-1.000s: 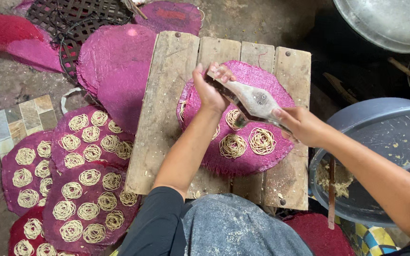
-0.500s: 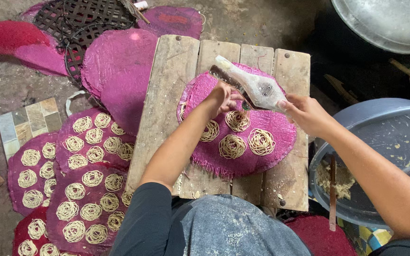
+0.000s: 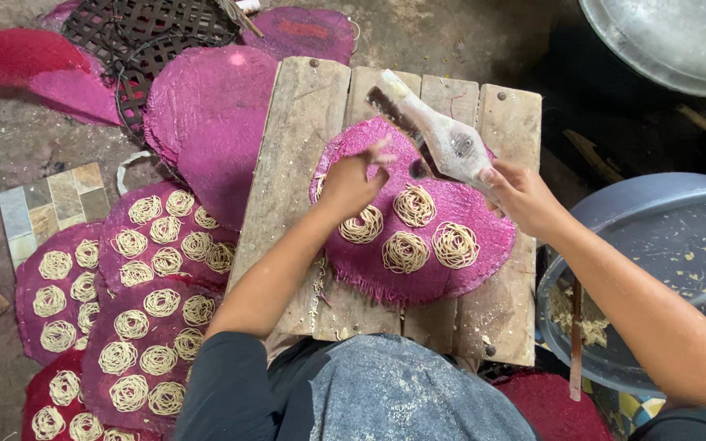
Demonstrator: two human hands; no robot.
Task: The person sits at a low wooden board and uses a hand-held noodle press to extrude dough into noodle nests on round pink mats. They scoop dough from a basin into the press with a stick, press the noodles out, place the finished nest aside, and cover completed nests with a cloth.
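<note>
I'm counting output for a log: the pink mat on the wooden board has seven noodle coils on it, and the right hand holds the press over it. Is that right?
Not quite. The head view shows four noodle coils on the pink mat, not seven. The rest holds: the mat lies on the wooden board, and the right hand holds the press over it.

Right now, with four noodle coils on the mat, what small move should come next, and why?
Probably bring the press in the right hand down over the bare upper part of the pink mat, beside the left hand. The four noodle coils fill only its lower middle, while the filled mats on the floor carry many more.
</note>
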